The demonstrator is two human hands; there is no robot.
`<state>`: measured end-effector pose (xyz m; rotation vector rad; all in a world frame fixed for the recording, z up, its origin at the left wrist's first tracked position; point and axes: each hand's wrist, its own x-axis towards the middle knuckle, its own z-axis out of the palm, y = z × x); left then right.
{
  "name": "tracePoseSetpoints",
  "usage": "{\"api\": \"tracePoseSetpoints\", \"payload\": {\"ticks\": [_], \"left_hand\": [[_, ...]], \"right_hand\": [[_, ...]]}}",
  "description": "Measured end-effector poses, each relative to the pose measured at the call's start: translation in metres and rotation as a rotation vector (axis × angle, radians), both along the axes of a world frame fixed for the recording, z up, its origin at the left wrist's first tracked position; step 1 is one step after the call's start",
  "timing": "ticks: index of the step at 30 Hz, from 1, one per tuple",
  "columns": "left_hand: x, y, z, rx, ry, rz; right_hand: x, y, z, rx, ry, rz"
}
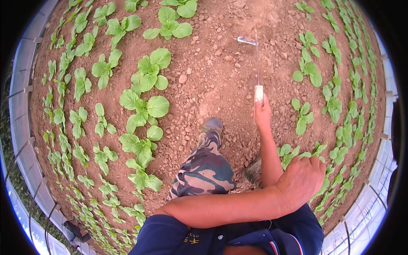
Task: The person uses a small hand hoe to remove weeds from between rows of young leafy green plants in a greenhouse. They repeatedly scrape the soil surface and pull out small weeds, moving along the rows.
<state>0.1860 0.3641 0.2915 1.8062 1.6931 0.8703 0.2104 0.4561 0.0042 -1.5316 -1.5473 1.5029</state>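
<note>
My right hand (263,112) is closed around the pale handle of a short hand hoe (258,92). Its thin metal shaft runs away from me to a narrow flat blade (247,40) at or just above the brown soil; contact is hard to judge. My left arm crosses my body. At its end my left hand (302,178) is curled into a loose fist by my right elbow, with nothing seen in it. Leafy green seedlings (302,116) grow near my right hand, and others are partly hidden beyond my left fist.
Larger leafy plants (143,108) stand in a row to my left, with more rows on both sides. My shoe (212,123) rests on cloddy soil (223,79) between rows. Pale sheeting (22,95) borders the bed. Another person (75,234) is at the lower left.
</note>
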Motion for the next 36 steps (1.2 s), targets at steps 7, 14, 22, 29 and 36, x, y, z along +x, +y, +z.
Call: {"api": "tracePoseSetpoints", "payload": {"ticks": [7,14,22,29,36], "left_hand": [[-0.004,-0.003,0.005,0.019,-0.024,0.014],[-0.011,-0.007,0.007,0.025,0.017,0.002],[-0.007,-0.011,0.005,0.003,0.020,0.046],[-0.004,-0.020,0.005,-0.009,0.016,0.018],[0.004,-0.035,0.009,0.024,0.002,-0.002]], "right_hand": [[-0.068,0.144,0.022,0.294,0.066,-0.150],[-0.020,0.149,-0.023,-0.016,-0.132,-0.045],[0.048,-0.061,-0.008,-0.171,-0.093,-0.067],[0.074,-0.169,0.027,-0.160,-0.196,0.031],[-0.005,-0.051,-0.006,-0.025,-0.114,0.011]]}}
